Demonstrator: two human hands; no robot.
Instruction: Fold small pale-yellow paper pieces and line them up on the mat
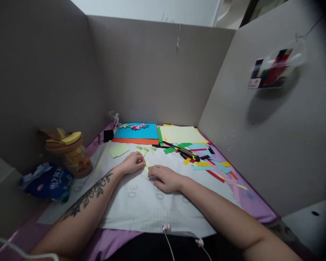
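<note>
A small pale yellow-green paper piece (147, 166) lies between my two hands on the white sheet. My left hand (133, 162) is closed, its thumb and fingers pinched at the left edge of that piece. From the other side, my right hand (167, 179) reaches in with fingers stretched towards the paper and the thumb held apart. Its fingertips are at the paper's right edge; whether they press on it is hard to see. Just beyond my hands lie several small folded pale pieces (144, 149), and larger pale yellow-green sheets (118, 150) rest to the left.
Paper stars (137, 127) lie on blue card (136, 133). Cream sheets (183, 134) are at the back right. A black-yellow utility knife (186, 153) rests among coloured strips (206, 164). A lidded cup (77, 161) and blue packet (50, 183) stand left. Grey panels (157, 72) surround the table.
</note>
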